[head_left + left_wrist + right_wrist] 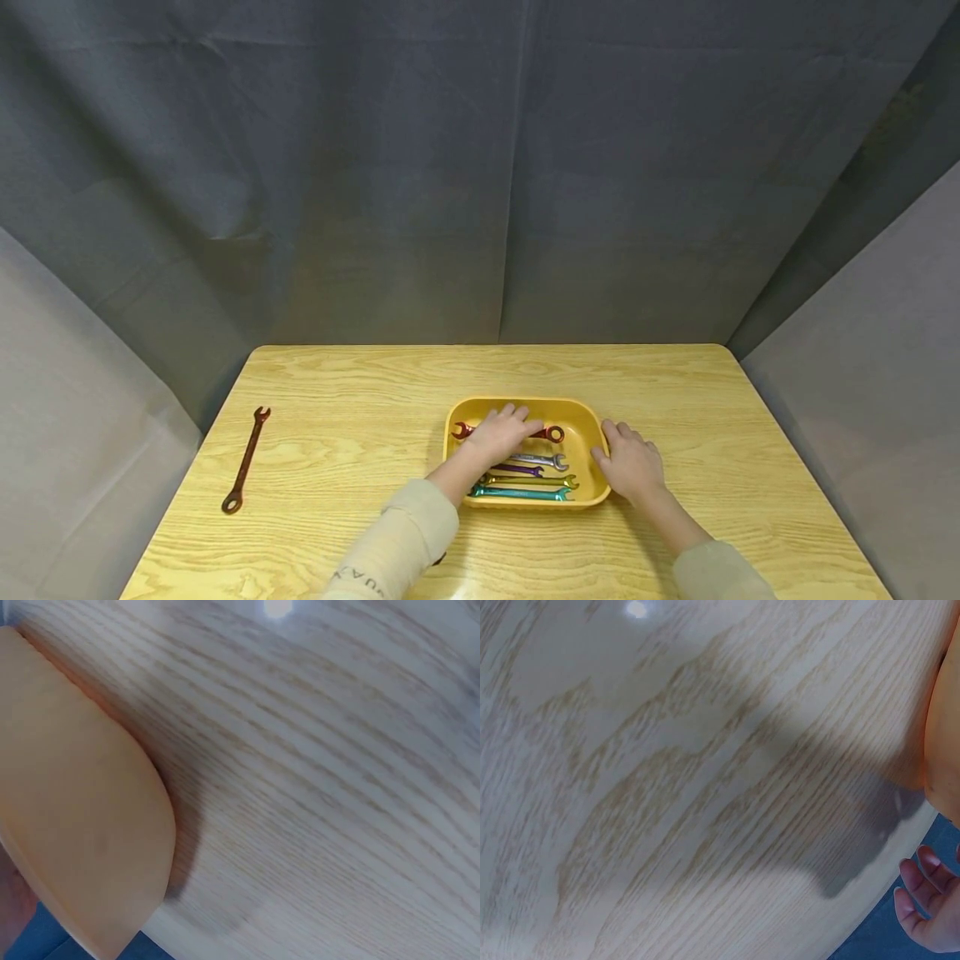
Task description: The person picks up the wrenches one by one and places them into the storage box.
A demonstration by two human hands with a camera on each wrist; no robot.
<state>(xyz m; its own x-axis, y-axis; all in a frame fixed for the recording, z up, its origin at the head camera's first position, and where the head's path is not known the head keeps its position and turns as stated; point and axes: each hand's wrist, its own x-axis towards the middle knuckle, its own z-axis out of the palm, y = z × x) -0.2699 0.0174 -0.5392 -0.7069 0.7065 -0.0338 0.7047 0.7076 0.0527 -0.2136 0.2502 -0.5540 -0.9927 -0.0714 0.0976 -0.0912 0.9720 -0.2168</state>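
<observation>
In the head view my left hand is over the yellow tray, across the middle of a red wrench. Its fingers are spread and reach past the wrench toward the far wall; their undersides are hidden. Nearer the front of the tray lie a silver wrench, a purple wrench, a gold-green wrench and a teal wrench. Beside the tray's right rim is my right hand, fingers extended and thumb at the edge. Part of this hand also shows in the right wrist view, with nothing in its fingers.
A dark red wrench lies alone on the left of the wood-grain table. Grey curtains stand behind the table, with pale panels at both sides. The left wrist view shows the tray's outer wall and the tabletop.
</observation>
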